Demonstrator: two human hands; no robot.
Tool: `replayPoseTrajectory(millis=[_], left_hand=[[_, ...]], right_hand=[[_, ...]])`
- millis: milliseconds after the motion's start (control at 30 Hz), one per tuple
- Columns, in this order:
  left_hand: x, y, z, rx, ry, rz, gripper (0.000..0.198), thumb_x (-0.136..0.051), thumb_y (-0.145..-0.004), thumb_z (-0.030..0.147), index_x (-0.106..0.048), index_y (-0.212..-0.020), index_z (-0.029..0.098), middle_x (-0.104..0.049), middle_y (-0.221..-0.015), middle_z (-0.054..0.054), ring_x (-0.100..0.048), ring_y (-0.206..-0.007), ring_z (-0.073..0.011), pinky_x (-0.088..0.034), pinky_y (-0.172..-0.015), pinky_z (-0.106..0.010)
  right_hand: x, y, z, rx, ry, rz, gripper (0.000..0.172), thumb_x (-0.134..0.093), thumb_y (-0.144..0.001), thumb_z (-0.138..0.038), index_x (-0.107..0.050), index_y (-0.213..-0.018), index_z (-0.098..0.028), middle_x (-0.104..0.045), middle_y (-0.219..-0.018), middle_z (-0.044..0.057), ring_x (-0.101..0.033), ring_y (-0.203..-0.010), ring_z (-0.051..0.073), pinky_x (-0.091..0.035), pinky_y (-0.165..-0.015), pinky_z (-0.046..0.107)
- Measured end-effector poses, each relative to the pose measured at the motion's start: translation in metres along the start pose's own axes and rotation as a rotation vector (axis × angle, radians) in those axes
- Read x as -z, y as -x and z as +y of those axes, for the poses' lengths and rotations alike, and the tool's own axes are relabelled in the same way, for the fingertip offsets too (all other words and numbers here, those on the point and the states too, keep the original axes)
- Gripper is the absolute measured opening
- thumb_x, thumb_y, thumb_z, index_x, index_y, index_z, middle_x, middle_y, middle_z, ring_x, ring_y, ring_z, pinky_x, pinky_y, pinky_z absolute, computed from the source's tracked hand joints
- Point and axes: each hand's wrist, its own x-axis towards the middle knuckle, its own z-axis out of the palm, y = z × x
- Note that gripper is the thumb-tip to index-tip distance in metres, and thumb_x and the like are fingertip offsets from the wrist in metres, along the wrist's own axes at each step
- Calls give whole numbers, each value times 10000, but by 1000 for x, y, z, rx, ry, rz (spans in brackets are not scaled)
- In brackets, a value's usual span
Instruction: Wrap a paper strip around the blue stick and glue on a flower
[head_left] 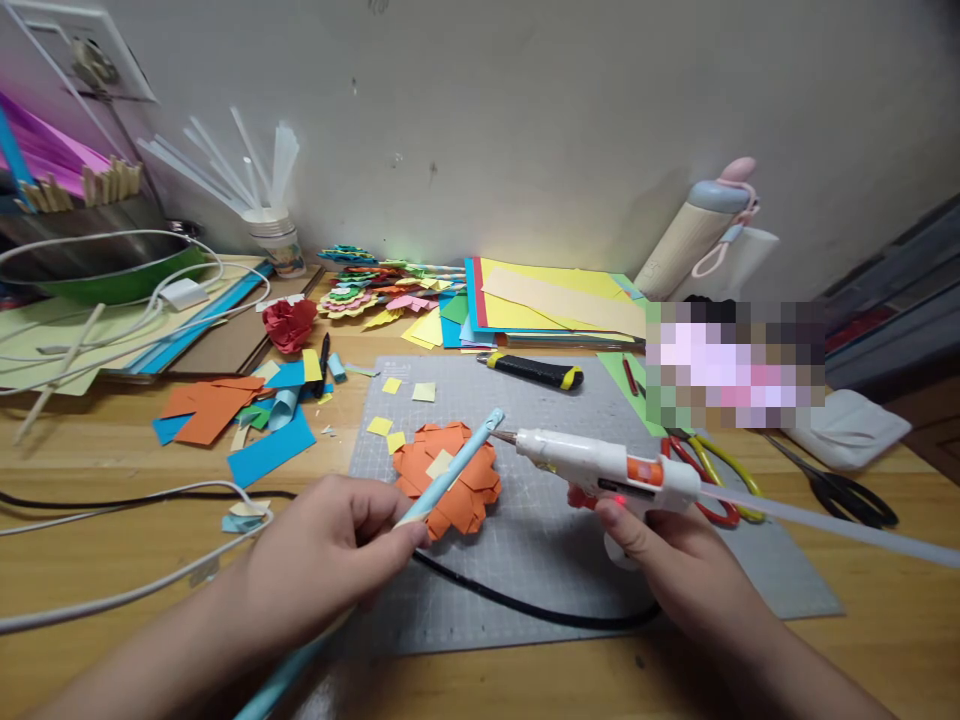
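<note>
My left hand [352, 535] is closed around a light blue rolled paper stick [457, 462], which slants up and to the right. In my right hand [667, 560] is a white hot glue gun [577, 455] with a lit red light and a long clear glue stick out of its back. Its metal nozzle meets or nearly meets the upper end of the paper stick. Below the stick lies an orange folded-paper flower [472, 500] with a pale square at its centre, partly covered by the stick. Small yellow paper squares [380, 426] lie beside the flower.
A grey cutting mat [540, 590] covers the middle of the table. On it lies a yellow-and-black utility knife [532, 370]. Paper scraps [217, 405] and a red paper flower [289, 325] sit left; scissors [847, 490] and pliers [720, 470] right. Coloured sheets [555, 290] lie behind. Cables cross the left side.
</note>
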Motion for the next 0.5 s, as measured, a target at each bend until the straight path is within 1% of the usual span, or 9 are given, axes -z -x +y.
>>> replayPoseTrajectory(millis=[67, 167, 267, 333, 400, 500], left_hand=[[0, 0, 0, 3, -2, 1, 359, -515, -821, 460, -694, -720, 165, -552, -595, -1, -444, -565, -119, -332, -528, -245], [0, 0, -1, 4, 0, 5, 356, -513, -825, 460, -702, -743, 168, -557, -593, -1, -450, -562, -121, -333, -527, -245], [0, 1, -3, 10, 15, 1, 358, -512, -827, 465, -704, -754, 172, -542, -567, 5, -449, -550, -120, -334, -521, -242], [0, 1, -3, 8, 30, 0, 355, -514, -823, 467, -703, -751, 175, -525, -544, 11, -450, -546, -121, -339, -521, -240], [-1, 1, -3, 2, 36, 2, 353, -518, -819, 468, -702, -743, 176, -517, -536, 14, -453, -548, -122, -346, -525, -239], [-1, 1, -2, -2, 31, 8, 351, -519, -819, 466, -703, -747, 176, -520, -543, 11, -463, -560, -126, -351, -529, -239]], right_hand=[[1, -2, 1, 15, 35, -14, 360, -630, -779, -567, -758, -869, -243, -757, -834, 70, -699, -832, 272, -568, -799, 402], [5, -5, 3, 49, 100, -39, 343, -614, -799, -556, -749, -820, -243, -757, -852, 76, -695, -870, 279, -560, -830, 423], [8, -7, 5, 52, 117, -73, 346, -611, -803, -556, -751, -854, -243, -757, -916, 93, -689, -929, 296, -553, -851, 440], [8, -6, 6, 54, 112, -63, 348, -610, -807, -551, -751, -884, -242, -758, -940, 99, -689, -934, 299, -555, -846, 436], [8, -4, 6, 60, 102, -58, 350, -600, -818, -545, -749, -908, -241, -761, -920, 96, -697, -904, 290, -565, -820, 417], [7, -1, 5, 75, 94, -83, 349, -589, -825, -540, -750, -924, -246, -764, -885, 84, -702, -871, 283, -581, -769, 386]])
